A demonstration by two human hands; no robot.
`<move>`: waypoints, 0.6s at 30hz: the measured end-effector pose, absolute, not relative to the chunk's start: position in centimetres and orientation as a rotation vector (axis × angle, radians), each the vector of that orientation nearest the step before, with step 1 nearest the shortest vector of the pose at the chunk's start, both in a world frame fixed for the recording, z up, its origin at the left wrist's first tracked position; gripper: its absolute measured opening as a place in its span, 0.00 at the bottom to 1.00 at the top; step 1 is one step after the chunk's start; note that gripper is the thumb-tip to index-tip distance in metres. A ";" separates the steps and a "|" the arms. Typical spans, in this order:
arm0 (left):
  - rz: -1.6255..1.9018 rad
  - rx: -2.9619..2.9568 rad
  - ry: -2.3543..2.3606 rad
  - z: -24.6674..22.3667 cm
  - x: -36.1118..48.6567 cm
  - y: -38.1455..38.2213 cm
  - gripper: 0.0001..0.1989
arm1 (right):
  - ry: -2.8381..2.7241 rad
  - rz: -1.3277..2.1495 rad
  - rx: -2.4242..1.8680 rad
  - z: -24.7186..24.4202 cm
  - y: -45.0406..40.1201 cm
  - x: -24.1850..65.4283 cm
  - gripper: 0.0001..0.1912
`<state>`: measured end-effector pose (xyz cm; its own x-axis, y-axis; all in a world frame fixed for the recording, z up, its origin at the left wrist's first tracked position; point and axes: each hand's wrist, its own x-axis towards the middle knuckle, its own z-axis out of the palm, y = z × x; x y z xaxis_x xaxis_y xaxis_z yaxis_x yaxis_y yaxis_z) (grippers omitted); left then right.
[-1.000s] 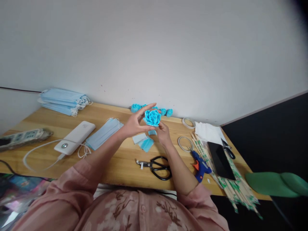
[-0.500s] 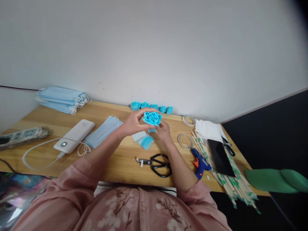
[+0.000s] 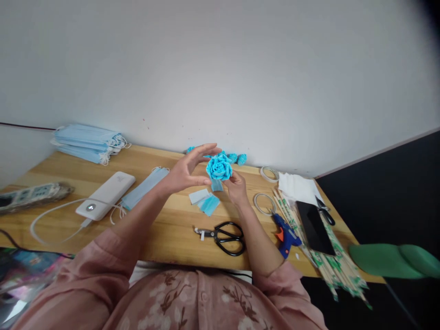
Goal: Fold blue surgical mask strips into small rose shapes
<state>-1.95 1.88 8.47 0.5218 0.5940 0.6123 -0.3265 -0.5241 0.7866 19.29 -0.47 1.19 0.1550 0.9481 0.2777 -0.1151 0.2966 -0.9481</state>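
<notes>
A bright blue handmade rose (image 3: 219,167) is held up over the middle of the table, its layered petals facing me. My right hand (image 3: 236,187) grips it from below on the right side. My left hand (image 3: 189,169) is beside the rose on the left, thumb and fingers spread apart around its edge, with a gap showing. Behind them, along the wall, stand more blue roses (image 3: 242,159), partly hidden by the hands and the held rose. Below lie cut pieces of blue and white mask fabric (image 3: 209,204) and black-handled scissors (image 3: 229,238).
At left are a stack of blue masks (image 3: 87,140), a loose mask (image 3: 144,188), a white power bank (image 3: 106,195) with cable, and a power strip (image 3: 36,195). At right lie tape rolls (image 3: 264,204), a blue glue gun (image 3: 286,233), wrapped sticks (image 3: 343,270), a phone (image 3: 314,227) and white sheets (image 3: 298,187).
My left hand has opened and drawn slightly left, away from the rose. The rose has tilted, showing its face more fully, and stays in my right hand.
</notes>
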 end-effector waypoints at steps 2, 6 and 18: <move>1.140 1.798 0.242 8.6 -1.8 1.4 0.43 | -1.160 0.941 -0.967 1.2 -0.5 19.3 0.14; 1.093 1.815 0.290 8.5 -1.6 0.9 0.42 | -1.196 0.936 -1.004 1.0 -0.5 19.4 0.13; 1.085 1.842 0.274 7.9 -0.7 0.9 0.47 | -1.202 0.910 -1.055 1.4 -0.9 19.1 0.10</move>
<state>-0.74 0.88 7.92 0.5816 0.5884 0.5617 -0.2517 -0.5264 0.8121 19.09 -0.89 1.37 0.1502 0.9507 0.2712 -0.0026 0.2747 -0.9615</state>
